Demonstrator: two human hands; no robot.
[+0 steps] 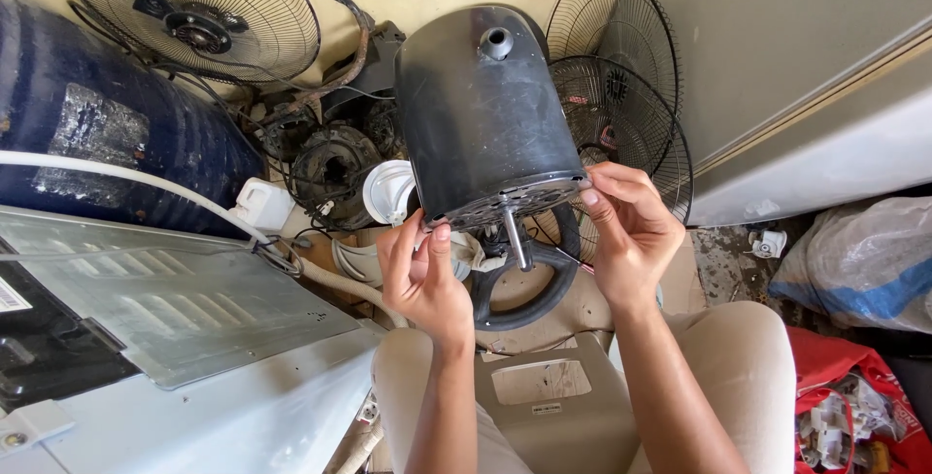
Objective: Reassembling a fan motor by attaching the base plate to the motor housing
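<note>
I hold up a black cylindrical motor housing (481, 110) with both hands, its vented end and steel shaft (515, 239) tilted down toward me. My left hand (422, 275) pinches the lower left rim with fingertips. On the lower right rim, my right hand (629, 233) grips with thumb and fingers. A short stub pokes out of the housing's far end. Below the motor lies a black ring-shaped part (532, 301) on a beige base between my knees.
Wire fan guards lean at the back left (189, 13) and right (621, 95). A dark blue drum (107, 124) and a grey metal panel (165, 289) fill the left. Old motor parts (330, 163) sit behind. A white bag (859, 260) and a red bag (845, 406) lie at the right.
</note>
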